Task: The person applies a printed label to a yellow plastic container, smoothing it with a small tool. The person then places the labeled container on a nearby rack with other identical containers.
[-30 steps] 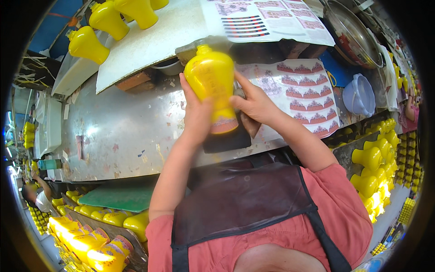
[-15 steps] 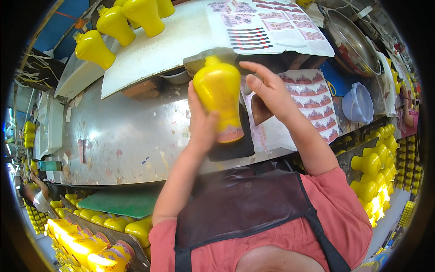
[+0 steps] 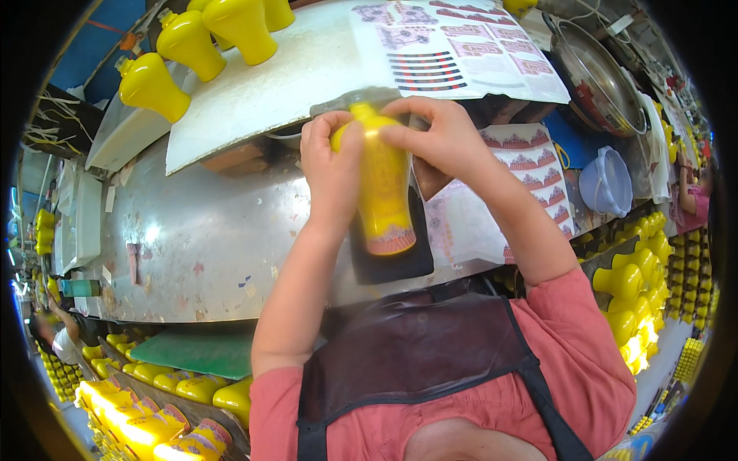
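Note:
A glossy yellow bottle point(image 3: 387, 203) lies on a dark pad point(image 3: 369, 265) at the bench's front edge, its neck pointing away from me. Around its base runs a pink patterned band, and a faint printed patch shows on its front. My left hand point(image 3: 330, 157) grips the bottle's left shoulder, thumb on top. From the other side my right hand point(image 3: 438, 138) presses thumb and fingers against the right shoulder near the neck. To the right of the bottle is a sheet of pink crown-shaped decals point(image 3: 530, 165).
Several yellow bottles point(image 3: 154, 88) stand on a white board point(image 3: 231, 115) at the back left. More decal sheets point(image 3: 469, 46) lie at the back. A metal basin point(image 3: 596, 77) and a pale blue bucket point(image 3: 606, 180) sit right. Crates of yellow bottles point(image 3: 192, 384) flank me below.
My right hand has come down from the air onto the bottle's shoulder. My left hand has shifted up from the bottle's side to its upper left shoulder.

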